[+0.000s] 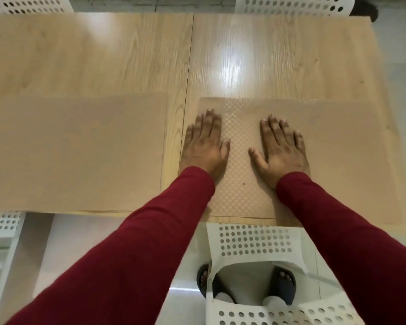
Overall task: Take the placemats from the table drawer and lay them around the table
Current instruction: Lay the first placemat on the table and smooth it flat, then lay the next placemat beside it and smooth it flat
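Note:
Four translucent tan placemats lie flat on the light wooden table (178, 66). One placemat (345, 160) lies at the near right, and both my hands rest flat on its left part. My left hand (205, 146) presses palm down at that mat's left edge, fingers spread. My right hand (283, 151) presses palm down nearer its middle. Another placemat (75, 151) lies at the near left. A third placemat (33, 50) lies at the far left and a fourth placemat (291, 48) at the far right. No drawer is in view.
A white perforated chair (256, 240) stands tucked at the table's near edge below my arms, with my feet under it. Another white chair (2, 233) is at the near left. Two more chairs (291, 5) stand at the far side.

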